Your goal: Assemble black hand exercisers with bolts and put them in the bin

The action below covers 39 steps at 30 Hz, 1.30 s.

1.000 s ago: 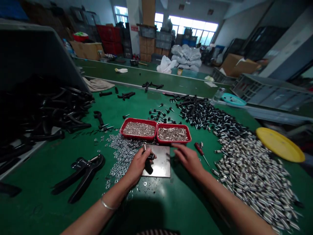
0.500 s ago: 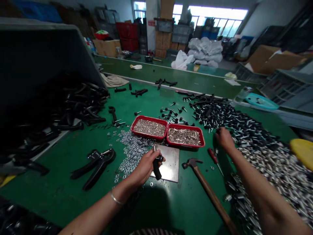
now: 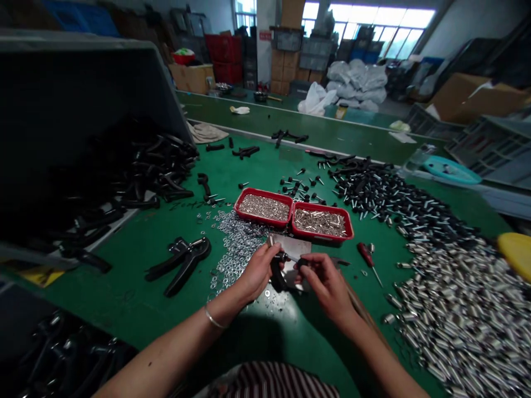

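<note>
My left hand is closed around a black plastic handle with a metal spring sticking up beside the thumb. In my right hand, the fingers pinch a black-headed screw; its shank points left at the handle, and whether the tip has entered it cannot be made out. Both hands are above a metal plate, partly covering it. To the left lies an assembled hand grip exerciser. Loose washers are spread between it and my left hand.
Two red trays of small metal parts stand beyond the plate. A hammer lies partly under my right arm, near a red screwdriver. Black-headed screws and springs are heaped at right; black handles fill the left bin.
My right hand has come from the screw heap at the right to my left hand, now with a black-headed screw in its fingers. My left hand keeps the handle; the view has shifted slightly.
</note>
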Tool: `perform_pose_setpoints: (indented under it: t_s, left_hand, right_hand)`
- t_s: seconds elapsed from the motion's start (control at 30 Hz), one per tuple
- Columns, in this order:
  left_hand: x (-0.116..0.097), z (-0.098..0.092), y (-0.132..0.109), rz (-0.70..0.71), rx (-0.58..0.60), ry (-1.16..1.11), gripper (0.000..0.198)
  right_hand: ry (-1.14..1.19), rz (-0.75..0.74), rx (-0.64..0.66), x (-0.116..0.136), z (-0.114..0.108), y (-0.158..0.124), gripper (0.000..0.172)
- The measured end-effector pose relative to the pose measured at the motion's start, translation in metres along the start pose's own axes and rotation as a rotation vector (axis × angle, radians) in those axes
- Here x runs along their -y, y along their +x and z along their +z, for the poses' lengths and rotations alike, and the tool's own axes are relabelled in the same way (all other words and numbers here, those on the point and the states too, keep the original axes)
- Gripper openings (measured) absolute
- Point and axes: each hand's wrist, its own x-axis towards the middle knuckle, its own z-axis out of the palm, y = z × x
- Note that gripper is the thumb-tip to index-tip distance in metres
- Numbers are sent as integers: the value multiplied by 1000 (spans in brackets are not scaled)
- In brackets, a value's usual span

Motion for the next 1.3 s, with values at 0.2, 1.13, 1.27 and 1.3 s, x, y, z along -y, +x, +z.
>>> perform_pose_setpoints:
  t_s: [0.2, 1.13, 1.27, 1.3]
  left_hand:
    - [-3, -4, -8, 40, 63, 130, 37]
    - [-21, -28, 0, 434, 84, 781, 23]
    - [-20, -28, -1, 511, 158, 932, 20]
    - [-20, -29, 0, 522, 150, 966, 19]
  right_hand:
    - [-100, -42, 20, -10, 8, -4, 21]
    - [-81, 182, 217, -23, 21, 16, 41]
    - [115, 384, 539, -27, 24, 13, 71]
    - [133, 405, 541, -27, 25, 13, 70]
